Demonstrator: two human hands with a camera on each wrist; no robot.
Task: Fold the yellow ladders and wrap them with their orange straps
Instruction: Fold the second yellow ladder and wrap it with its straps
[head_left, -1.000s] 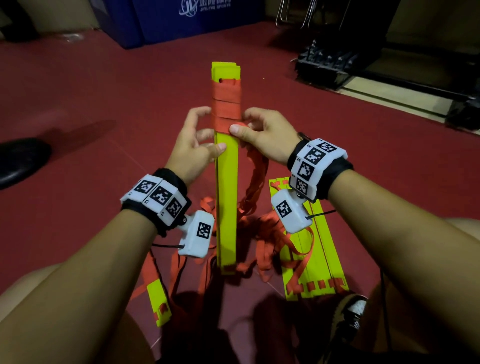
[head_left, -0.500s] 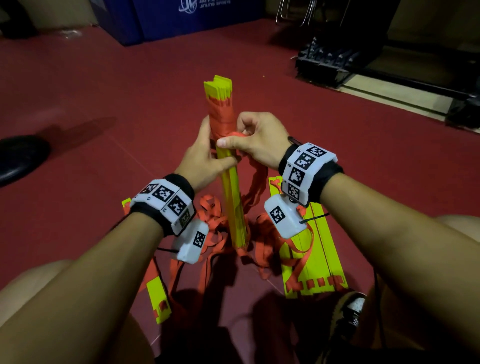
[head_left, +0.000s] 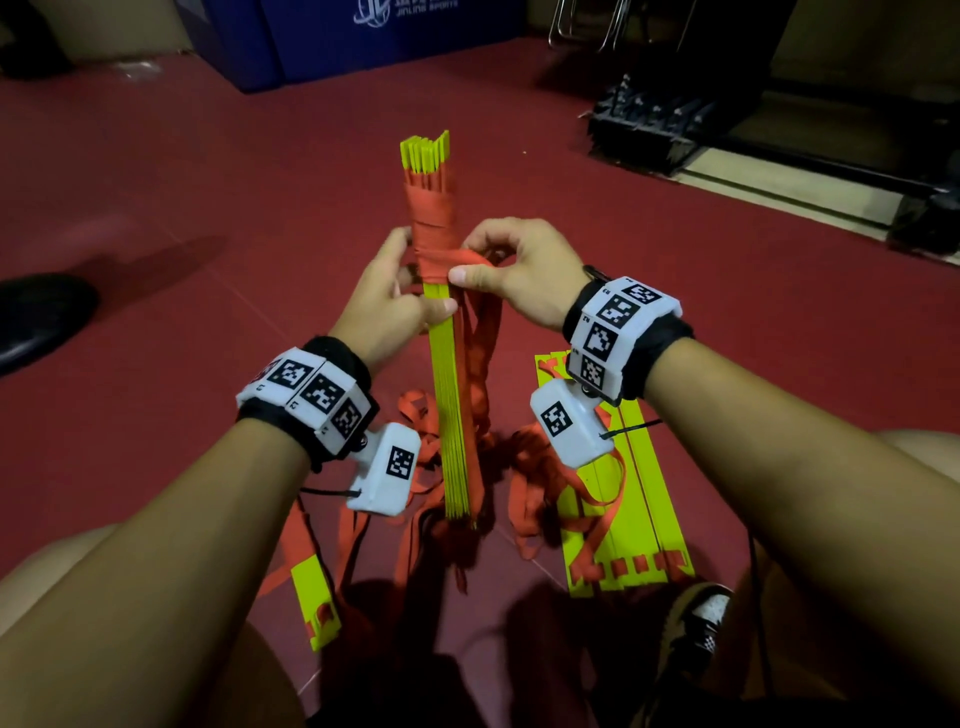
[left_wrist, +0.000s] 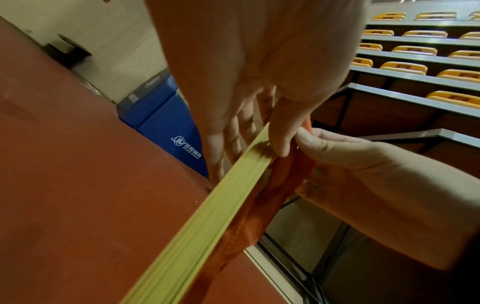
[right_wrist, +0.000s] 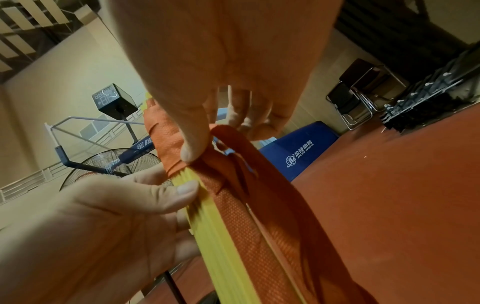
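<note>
Risk: wrap slackens if my right hand (head_left: 511, 270) thumb lifts off pinched orange strap (head_left: 470, 260); my left hand (head_left: 389, 296) grips folded ladder bundle (head_left: 449, 395), slats may fan.

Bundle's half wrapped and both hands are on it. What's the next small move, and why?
Probably pass the strap in the right hand behind the bundle for another turn just below the wrapping, while the left hand steadies it: the yellow below is bare and much strap hangs loose.

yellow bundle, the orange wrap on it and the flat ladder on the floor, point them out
yellow bundle (head_left: 451, 415), head view, bare slats below the hands
orange wrap (head_left: 430, 223), head view, middle of the wound band
flat ladder (head_left: 641, 519), head view, a yellow slat
</note>
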